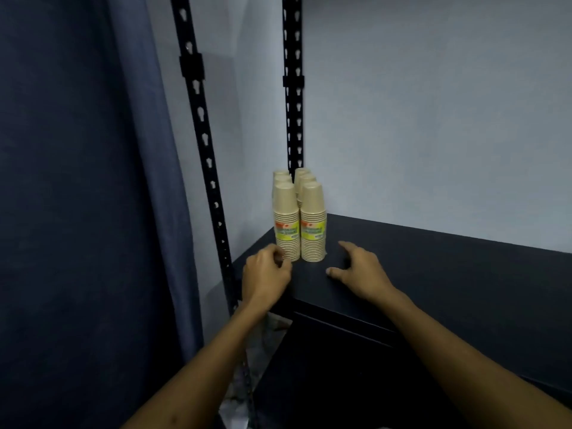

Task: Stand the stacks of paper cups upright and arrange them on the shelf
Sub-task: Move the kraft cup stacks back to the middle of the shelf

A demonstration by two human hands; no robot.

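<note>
Paper stacks (299, 212) upright; left hand (266, 274) curled at front stack, right hand (360, 270) spread, empty — nudge bases gently, square rows.

Single head cam, wide-angle, looks forward and down at the shelf (433, 274) corner from close range. Shelf top fills the lower right of the frame, wall the upper right, curtain (77, 212) the left. Both forearms enter from the bottom edge. Uprights (201, 134) bow toward the frame edges, lens distortion. No second view, so no overlap.
</note>
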